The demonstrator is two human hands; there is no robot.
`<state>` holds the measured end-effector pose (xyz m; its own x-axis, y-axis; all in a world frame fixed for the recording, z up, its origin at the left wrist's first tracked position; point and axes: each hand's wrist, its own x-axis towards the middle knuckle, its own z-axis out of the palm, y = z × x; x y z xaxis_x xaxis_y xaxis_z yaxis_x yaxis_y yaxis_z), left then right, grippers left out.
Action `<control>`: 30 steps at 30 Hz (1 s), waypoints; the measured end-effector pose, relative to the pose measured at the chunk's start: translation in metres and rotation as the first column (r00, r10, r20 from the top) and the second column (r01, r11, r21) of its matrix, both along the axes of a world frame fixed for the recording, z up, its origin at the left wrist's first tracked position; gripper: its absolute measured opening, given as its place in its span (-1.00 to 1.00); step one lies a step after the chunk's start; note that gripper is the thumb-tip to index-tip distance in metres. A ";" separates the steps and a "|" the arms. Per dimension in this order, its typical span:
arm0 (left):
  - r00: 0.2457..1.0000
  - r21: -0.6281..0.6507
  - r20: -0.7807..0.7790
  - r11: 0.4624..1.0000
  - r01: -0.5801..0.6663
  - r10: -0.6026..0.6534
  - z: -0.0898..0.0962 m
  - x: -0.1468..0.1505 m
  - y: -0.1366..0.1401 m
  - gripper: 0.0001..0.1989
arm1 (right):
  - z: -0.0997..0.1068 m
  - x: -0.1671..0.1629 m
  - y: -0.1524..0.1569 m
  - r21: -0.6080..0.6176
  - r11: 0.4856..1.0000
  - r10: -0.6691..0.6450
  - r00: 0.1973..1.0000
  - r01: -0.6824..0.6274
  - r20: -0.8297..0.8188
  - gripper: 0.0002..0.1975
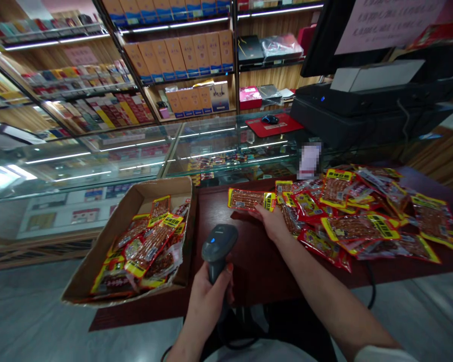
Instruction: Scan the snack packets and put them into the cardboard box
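Note:
My left hand (210, 291) is wrapped round the handle of a grey barcode scanner (219, 244), which has a small blue light on top and stands upright over the dark wooden table (249, 271). In my right hand (270, 221) is a snack packet (245, 198) with red and yellow edges and brown sticks showing through, raised just above the table. To the right lies a loose heap of similar packets (358, 229). On the left, a cardboard box (123, 193) without a lid holds several more of these packets (154, 246).
A glass display counter (143, 146) runs behind the table. On it are a mouse (270, 119) on a red mat (283, 125) and a black checkout machine (324, 108). A blurred-out card (308, 161) stands behind the heap. Shelves with boxed goods (177, 55) line the wall.

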<state>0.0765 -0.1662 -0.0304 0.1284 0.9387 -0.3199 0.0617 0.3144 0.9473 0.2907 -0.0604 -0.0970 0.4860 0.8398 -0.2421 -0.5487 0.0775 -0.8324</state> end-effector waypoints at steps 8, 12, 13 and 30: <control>0.999 -0.006 -0.033 1.000 -0.003 0.003 0.012 0.005 0.002 -0.60 | -0.002 -0.004 -0.002 0.004 0.999 0.045 0.992 -0.046 0.114 -0.68; 1.000 -0.028 -0.021 0.999 -0.023 0.023 0.013 0.006 0.000 -0.58 | -0.001 -0.005 -0.002 -0.004 0.999 0.053 0.994 -0.053 0.093 -0.67; 0.999 -0.029 -0.021 0.999 -0.025 0.025 0.013 0.005 0.000 -0.57 | 0.000 -0.005 -0.002 -0.003 0.998 0.059 0.994 -0.059 0.090 -0.67; 0.999 -0.003 -0.007 0.999 -0.035 0.035 0.009 0.002 -0.002 -0.60 | 0.000 -0.005 0.000 -0.032 0.999 0.031 0.996 -0.029 0.088 -0.65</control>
<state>0.0784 -0.1683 -0.0213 0.0930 0.9417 -0.3233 0.0569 0.3192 0.9460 0.2861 -0.0604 -0.0968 0.4813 0.8471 -0.2253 -0.4748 0.0360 -0.8793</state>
